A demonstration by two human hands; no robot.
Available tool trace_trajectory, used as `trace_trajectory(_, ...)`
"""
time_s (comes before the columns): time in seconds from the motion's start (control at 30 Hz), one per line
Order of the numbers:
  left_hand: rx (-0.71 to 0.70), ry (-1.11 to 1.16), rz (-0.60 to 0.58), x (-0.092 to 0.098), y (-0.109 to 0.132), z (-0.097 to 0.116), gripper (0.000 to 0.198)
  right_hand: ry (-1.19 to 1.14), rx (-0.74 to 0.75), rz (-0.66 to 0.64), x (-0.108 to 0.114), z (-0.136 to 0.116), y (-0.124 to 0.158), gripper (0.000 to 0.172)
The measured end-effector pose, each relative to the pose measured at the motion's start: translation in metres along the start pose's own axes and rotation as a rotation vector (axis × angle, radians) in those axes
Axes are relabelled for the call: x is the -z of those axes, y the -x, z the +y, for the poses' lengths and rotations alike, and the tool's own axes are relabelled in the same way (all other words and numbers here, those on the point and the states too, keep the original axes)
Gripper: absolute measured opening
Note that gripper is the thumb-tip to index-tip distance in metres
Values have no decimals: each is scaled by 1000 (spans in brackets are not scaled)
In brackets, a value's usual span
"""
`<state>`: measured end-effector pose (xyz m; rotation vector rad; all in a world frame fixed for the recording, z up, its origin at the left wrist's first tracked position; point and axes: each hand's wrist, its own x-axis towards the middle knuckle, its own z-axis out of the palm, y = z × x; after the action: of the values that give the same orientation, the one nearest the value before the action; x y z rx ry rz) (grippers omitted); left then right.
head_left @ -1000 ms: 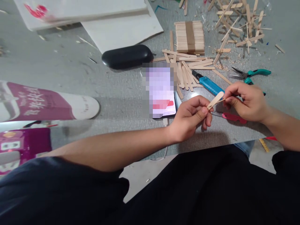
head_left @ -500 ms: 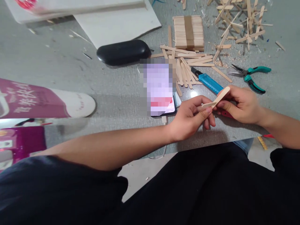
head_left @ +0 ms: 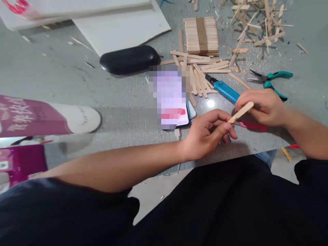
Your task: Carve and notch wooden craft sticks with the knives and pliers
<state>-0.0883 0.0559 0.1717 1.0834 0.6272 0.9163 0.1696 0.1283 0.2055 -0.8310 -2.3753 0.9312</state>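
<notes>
My left hand (head_left: 208,133) pinches the lower end of a wooden craft stick (head_left: 241,112) between thumb and fingers. The stick slants up to the right, its rounded free end passing in front of my right hand (head_left: 263,106). The fingers of my right hand are curled closed; what they hold, if anything, is hidden. A red-handled cutter (head_left: 253,126) lies on the table just below that hand. Beyond the fingers rests a blue utility knife (head_left: 227,91), one end behind my right hand. Teal-handled pliers (head_left: 268,79) lie behind the right hand.
A paper-banded bundle of craft sticks (head_left: 211,36) and loose sticks (head_left: 198,80) lie ahead. More sticks are piled at the far right (head_left: 269,25). Left of my hands are a phone (head_left: 181,120) with a cable, a black case (head_left: 129,59) and a purple-white package (head_left: 51,116).
The thin split piece at the stick's lower end no longer shows. My right hand has curled and shifted off the stick's lower part, uncovering more of the red cutter. The view has shifted slightly.
</notes>
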Motion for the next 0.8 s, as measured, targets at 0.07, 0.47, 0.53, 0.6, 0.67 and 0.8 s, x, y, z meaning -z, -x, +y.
trace_trajectory(0.07,-35,-10,32,0,3,-2,40,53,-103,41,9,9,1,20)
trace_trajectory(0.47,-397,-175,305,10,-4,-2,19,-706,-291,86,-15,-11,-1,40)
trace_trajectory(0.53,-600,-398,-6,14,-4,9,10,-1094,-367,19,-34,-20,-2,49)
trace_trajectory(0.6,-697,-580,-412,16,-7,16,9,-1375,-456,-7,-54,-28,-2,54)
trace_trajectory(0.67,-733,-637,-591,17,-13,15,14,-1465,-499,14,-68,-35,-2,52)
trace_trajectory(0.8,-672,-590,-467,19,-21,7,15,-1488,-395,58,-58,-40,-1,49)
